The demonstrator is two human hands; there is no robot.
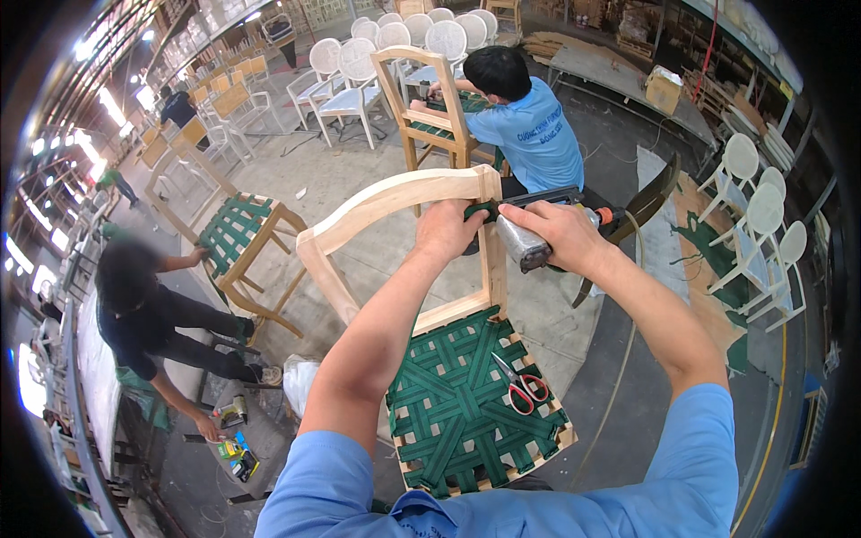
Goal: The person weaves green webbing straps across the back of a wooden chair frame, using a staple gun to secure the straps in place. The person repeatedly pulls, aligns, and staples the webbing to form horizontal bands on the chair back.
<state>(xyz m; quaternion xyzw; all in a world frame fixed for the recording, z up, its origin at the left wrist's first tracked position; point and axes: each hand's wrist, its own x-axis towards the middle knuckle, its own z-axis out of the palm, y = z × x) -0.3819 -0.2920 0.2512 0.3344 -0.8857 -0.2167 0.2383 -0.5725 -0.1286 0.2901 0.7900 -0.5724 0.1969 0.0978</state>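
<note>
A pale wooden chair frame [395, 202] stands before me, its seat woven from green webbing [462, 399]. Scissors [524, 391] with red-and-black handles lie on that webbing, blades toward the chair back. My left hand [444, 231] is at the top right corner of the backrest, its fingers closed on a short piece of green webbing strap [480, 210] against the wood. Around a grey staple gun [525, 242] wraps my right hand [565, 233]; the tool's nose is close to the strap and the right post. The exact contact point is hidden.
A person in a blue shirt [538, 134] works at another chair just ahead. At left, a dark-clothed person bends between a webbed chair [238, 233] and a stool [247, 475] holding tools. White chairs [350, 85] stand behind, others [762, 215] at right. An air hose [628, 341] trails across the floor.
</note>
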